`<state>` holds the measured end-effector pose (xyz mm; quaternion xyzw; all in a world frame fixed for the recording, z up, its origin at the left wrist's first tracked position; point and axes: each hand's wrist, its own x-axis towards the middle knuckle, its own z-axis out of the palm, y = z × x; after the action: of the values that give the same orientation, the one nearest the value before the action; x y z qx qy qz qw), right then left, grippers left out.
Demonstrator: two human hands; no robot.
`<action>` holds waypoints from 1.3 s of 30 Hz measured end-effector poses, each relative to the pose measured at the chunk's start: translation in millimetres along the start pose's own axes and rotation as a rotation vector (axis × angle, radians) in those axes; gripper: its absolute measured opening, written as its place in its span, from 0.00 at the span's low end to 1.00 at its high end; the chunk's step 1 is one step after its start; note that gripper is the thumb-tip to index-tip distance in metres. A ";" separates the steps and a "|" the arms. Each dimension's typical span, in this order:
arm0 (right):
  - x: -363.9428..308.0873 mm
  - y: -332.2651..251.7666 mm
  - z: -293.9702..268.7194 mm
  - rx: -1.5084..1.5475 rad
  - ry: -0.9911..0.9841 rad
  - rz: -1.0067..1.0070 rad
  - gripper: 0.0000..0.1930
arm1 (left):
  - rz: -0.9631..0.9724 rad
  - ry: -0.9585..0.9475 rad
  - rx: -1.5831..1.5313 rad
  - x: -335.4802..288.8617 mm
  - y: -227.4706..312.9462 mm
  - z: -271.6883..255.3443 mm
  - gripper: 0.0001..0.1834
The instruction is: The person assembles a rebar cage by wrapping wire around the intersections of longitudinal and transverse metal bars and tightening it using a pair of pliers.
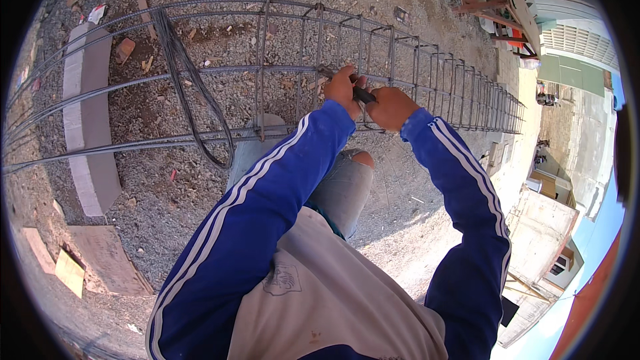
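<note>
A long rebar cage (390,50) with square stirrups runs across in front of me and off to the far right. My left hand (342,91) is closed at the cage's near upper bar, around the front part of a dark hand tool (363,95). The tool's metal end reaches the bar beside a stirrup; its exact kind is partly hidden by my fingers. My right hand (392,108) is closed on the tool's dark handle end, just right of my left hand. A looped bundle of tie wire (180,70) hangs over the bars to the left.
A pale concrete-like block (87,120) lies under the bars at the left. Wooden boards (110,260) rest on the gravel at the lower left. My bent knee (343,187) is close below the cage. A timber frame (493,0) stands at the far right.
</note>
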<state>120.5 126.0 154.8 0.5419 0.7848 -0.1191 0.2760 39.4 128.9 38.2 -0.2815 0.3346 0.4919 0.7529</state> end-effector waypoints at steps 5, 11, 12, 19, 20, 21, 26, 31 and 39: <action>-12.6 -12.9 47.0 0.986 -0.262 0.137 0.17 | 0.040 -0.094 0.206 0.2 -0.6 -45.4 0.14; -24.0 -23.4 83.5 0.820 -0.186 0.229 0.17 | -0.073 -0.179 0.214 -7.9 -3.6 -55.6 0.18; -18.7 -18.6 77.9 0.819 -0.186 0.226 0.17 | -0.068 -0.197 0.193 -7.3 -1.1 -53.2 0.19; 19.2 13.1 3.0 0.836 -0.560 0.465 0.27 | -0.084 -0.270 -0.005 6.3 -3.6 -29.5 0.23; 26.5 19.0 -3.9 0.838 -0.561 0.464 0.27 | -0.084 -0.269 -0.003 9.6 -4.1 -24.6 0.23; 34.5 24.4 -9.8 0.919 -0.653 0.464 0.26 | -0.040 -0.234 -0.104 14.4 -2.6 -19.6 0.21; 41.1 24.9 -39.8 0.897 -0.403 0.452 0.21 | 0.038 -0.277 -0.217 41.6 1.9 -11.9 0.18; -1.4 6.3 -20.2 -0.088 0.090 0.053 0.22 | 0.005 -0.002 -0.236 33.0 -5.3 13.3 0.21; 22.0 44.9 48.4 -0.057 0.214 0.118 0.21 | 0.080 0.140 0.095 17.3 -13.6 2.0 0.16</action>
<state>170.7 137.0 107.8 0.5887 0.7796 -0.0218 0.2125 57.5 135.0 27.2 -0.2655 0.4202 0.4841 0.7201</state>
